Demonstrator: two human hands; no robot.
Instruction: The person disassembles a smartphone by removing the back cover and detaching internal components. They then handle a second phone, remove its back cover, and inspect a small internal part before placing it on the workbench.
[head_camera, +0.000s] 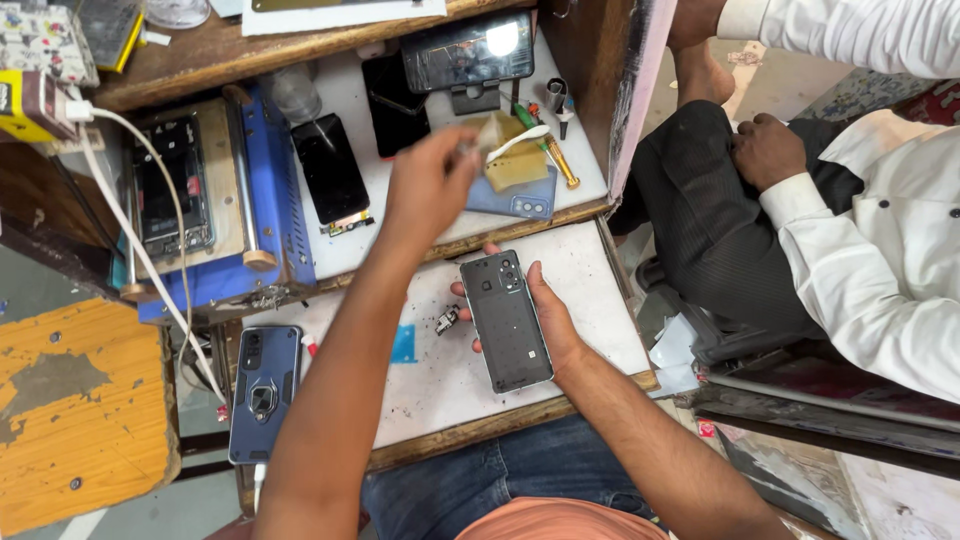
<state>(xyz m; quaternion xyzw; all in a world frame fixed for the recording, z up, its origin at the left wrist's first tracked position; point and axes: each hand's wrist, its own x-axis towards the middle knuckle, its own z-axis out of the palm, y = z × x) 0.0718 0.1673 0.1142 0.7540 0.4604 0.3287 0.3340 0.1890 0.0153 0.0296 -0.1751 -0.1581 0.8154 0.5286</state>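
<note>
Right hand (548, 318) cups a dark grey phone (506, 320), back panel and camera cluster facing up, held just above the white work surface (590, 290) near frame centre. Fingers wrapped round both long edges — a firm hold.

Left hand (428, 185) is raised at 12 o'clock from the phone, over the upper shelf, blurred; fingers pinched narrow, but whether anything is between them I cannot tell.

At 9 o'clock, just beside the phone, a small dark loose part (446, 321) lies on the surface. Farther at 8 o'clock, a blue-cased phone with ring holder (263, 392). At 11 o'clock, a blue heating machine (205, 205) with an opened handset on it; a black screen panel (330, 168) beside it. A seated person in a white shirt (880, 240) at 3 o'clock.

Progress, as judged: phone's back looks closed and whole — one small part out, nothing else visibly opened.
</note>
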